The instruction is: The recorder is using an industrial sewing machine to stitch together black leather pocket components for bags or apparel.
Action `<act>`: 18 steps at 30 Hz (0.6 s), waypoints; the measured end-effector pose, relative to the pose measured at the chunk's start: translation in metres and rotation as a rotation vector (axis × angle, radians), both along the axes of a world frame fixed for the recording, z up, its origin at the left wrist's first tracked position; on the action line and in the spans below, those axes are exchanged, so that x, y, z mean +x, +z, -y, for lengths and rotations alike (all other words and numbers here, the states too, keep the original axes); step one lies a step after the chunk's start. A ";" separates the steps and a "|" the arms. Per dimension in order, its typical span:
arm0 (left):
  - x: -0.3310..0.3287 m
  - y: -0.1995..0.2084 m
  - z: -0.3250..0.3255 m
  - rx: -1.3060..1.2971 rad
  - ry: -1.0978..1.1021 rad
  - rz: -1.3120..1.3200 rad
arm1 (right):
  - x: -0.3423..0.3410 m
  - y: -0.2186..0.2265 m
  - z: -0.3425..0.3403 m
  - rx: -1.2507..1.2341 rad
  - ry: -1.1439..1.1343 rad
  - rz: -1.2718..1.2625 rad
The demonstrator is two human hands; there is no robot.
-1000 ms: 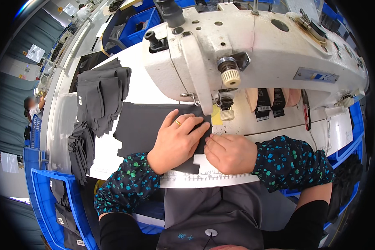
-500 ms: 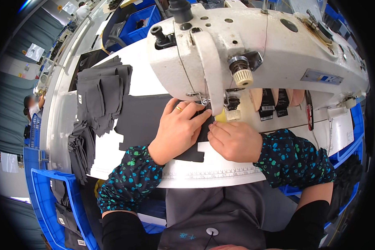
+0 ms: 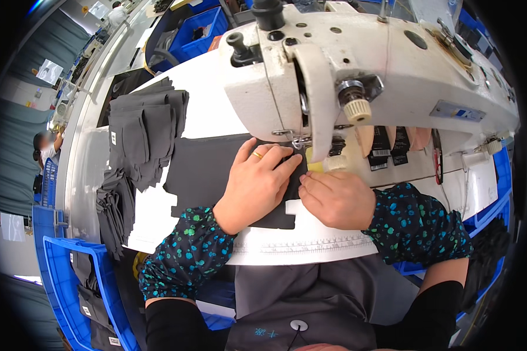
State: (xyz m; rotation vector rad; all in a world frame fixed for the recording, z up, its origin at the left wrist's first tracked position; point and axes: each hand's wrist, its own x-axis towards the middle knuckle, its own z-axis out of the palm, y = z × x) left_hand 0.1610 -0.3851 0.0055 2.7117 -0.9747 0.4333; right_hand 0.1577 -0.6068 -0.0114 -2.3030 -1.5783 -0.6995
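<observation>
Head view: the dark grey cloth (image 3: 204, 167) lies on the white desk (image 3: 212, 88), spread flat, its upper right corner near the metal foot (image 3: 300, 142) of the sewing machine (image 3: 386, 76). The left hand (image 3: 256, 182) rests on top of it, palm down; its grip is wide, fingers fanned over the cloth rather than closed round it, presumably to press it smooth and square. The right hand (image 3: 338, 200) is at the cloth's right edge, fingers curled and tips together, seemingly to keep that edge in line. Its grip looks narrow, but I cannot tell whether the edge is pinched inside it.

A printed ruler strip (image 3: 310, 244) runs along the front of the desk, probably there for measuring close to the work. Left of the cloth, a pile of grey pieces (image 3: 141, 131) sits within the left arm's reach, likely for easy picking. The blue bin (image 3: 51, 257) holds more dark cloth, apparently to keep the desk uncluttered.
</observation>
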 end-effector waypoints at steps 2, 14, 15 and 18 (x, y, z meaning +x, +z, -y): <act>0.000 0.001 -0.001 -0.001 -0.008 -0.001 | -0.003 0.003 0.002 -0.007 -0.023 0.003; 0.000 0.005 -0.001 -0.089 -0.026 0.133 | 0.002 0.029 0.083 0.042 -0.514 0.137; 0.000 0.008 0.001 -0.099 -0.024 0.133 | 0.004 0.026 0.086 0.029 -0.514 0.149; -0.006 0.017 0.008 -0.184 -0.029 0.093 | 0.008 0.026 0.090 0.128 -0.460 0.099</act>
